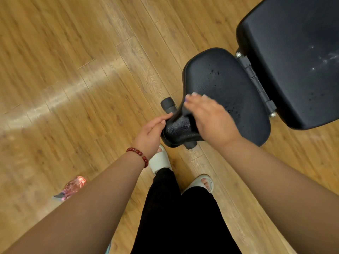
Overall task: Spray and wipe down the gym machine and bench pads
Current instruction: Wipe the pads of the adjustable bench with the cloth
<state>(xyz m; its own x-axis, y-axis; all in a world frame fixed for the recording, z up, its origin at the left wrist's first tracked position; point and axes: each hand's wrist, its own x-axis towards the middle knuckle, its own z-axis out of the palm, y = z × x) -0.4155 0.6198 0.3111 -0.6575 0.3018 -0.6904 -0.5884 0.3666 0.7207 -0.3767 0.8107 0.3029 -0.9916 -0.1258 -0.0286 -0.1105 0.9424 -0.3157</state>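
The black seat pad lies in front of me, its wide end away from me and its narrow nose toward my legs. Small droplets dot its pebbled surface, most of them near the wide end.

My right hand is over the pad's near half, palm down and fingers stretched out flat. It is blurred, so I cannot tell whether anything is under the palm. My left hand is at the left edge of the pad's nose, with the fingers straight and close together against the side and the thumb along the upper edge. A red bead bracelet sits on that wrist.

Past the pad's wide end, joined by a metal hinge, is the larger back pad, also black and marked with pale wet streaks. A dark foam roller sticks out from under the pad's nose on the left.

Below the nose are my white slides and black trousers. Well to the left of the pad and nearer to me, a pink spray bottle lies on the wooden floor, partly hidden behind my left forearm
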